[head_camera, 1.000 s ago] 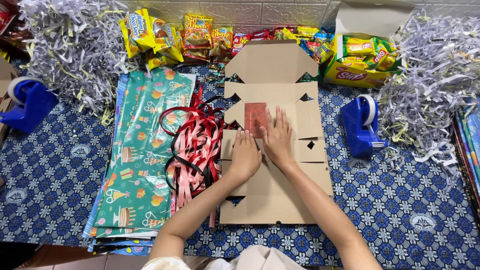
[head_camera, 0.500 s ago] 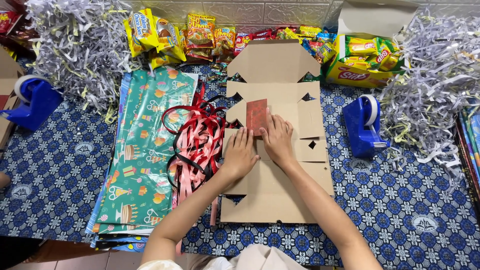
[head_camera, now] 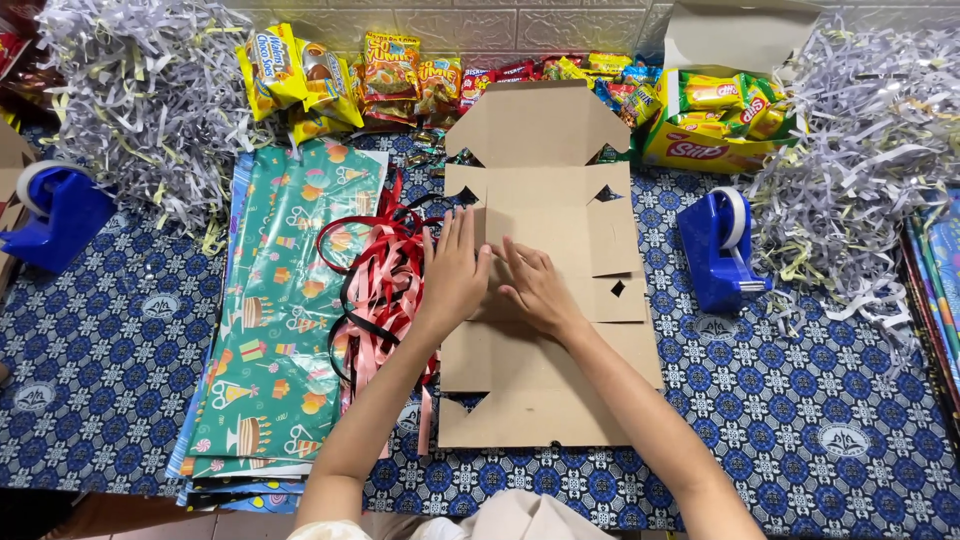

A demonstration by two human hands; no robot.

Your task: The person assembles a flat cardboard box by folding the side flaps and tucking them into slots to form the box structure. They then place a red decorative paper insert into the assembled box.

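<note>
- Flat die-cut cardboard box blank (head_camera: 560,330) lies unfolded at centre of the blue patterned tablecloth (head_camera: 110,370), long axis running away from the person; top flap w/ angled corners at far end, small notch cut-outs along both side edges.
- Left hand (head_camera: 455,275) lies palm down on the blank's left edge, fingers straight & spread a little, pointing away; nothing gripped, just pressing flat. Thumb side sits right beside the ribbons.
- Right hand (head_camera: 535,290) also flat on the cardboard, just right of the left hand, fingers angled up-left, tips near the left hand's fingers; open, nothing held.
- Both hands on the blank's middle panel, close together, can't tell if they touch each other.
- Tangle of red, pink & black ribbons (head_camera: 375,285) just left of the blank, partly over its left edge.
- Stack of green gift-wrap sheets w/ cake & party-hat print (head_camera: 285,320) left of the ribbons.
- Blue tape dispenser (head_camera: 722,250) right of the blank, near but apart; second blue tape dispenser (head_camera: 55,215) at far left edge.
- Shredded paper pile (head_camera: 135,95) far left; another shredded paper heap (head_camera: 860,170) far right.
- Snack packets (head_camera: 400,80) in a row along the wall behind the blank; open carton of yellow-green snack packs (head_camera: 720,120) at the back right.
</note>
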